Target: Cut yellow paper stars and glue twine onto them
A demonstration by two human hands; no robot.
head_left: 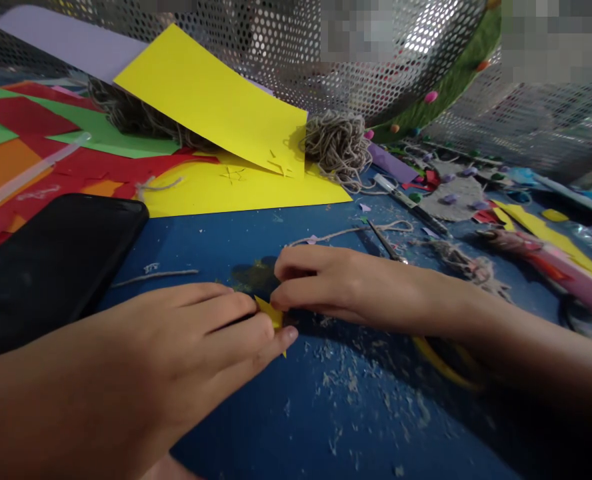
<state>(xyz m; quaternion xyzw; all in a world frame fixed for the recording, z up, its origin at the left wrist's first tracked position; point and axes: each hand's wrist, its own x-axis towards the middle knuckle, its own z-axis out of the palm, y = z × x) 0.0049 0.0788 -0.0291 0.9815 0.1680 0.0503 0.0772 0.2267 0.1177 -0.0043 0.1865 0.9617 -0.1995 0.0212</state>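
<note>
A small pointed piece of yellow paper (272, 313) lies between my two hands, low over the blue table (246, 413). My left hand (196, 360) is closed on it, fingers together and covering most of its shape. From the right, my right hand (326, 283) pinches its upper edge with bent fingers; the thumb tip is partly hidden. Beneath my right forearm is a pair of scissors with a yellow handle (443, 367), and its dark blade (383, 241) shows beyond the wrist.
A black phone (61, 260) lies at left beside coloured paper (51, 140). Yellow sheets (216, 100) lean on grey yarn (339, 147) behind. A marker (411, 203), a pink tube (556, 270) and scraps lie at right. A perforated metal screen (276, 40) stands at the back.
</note>
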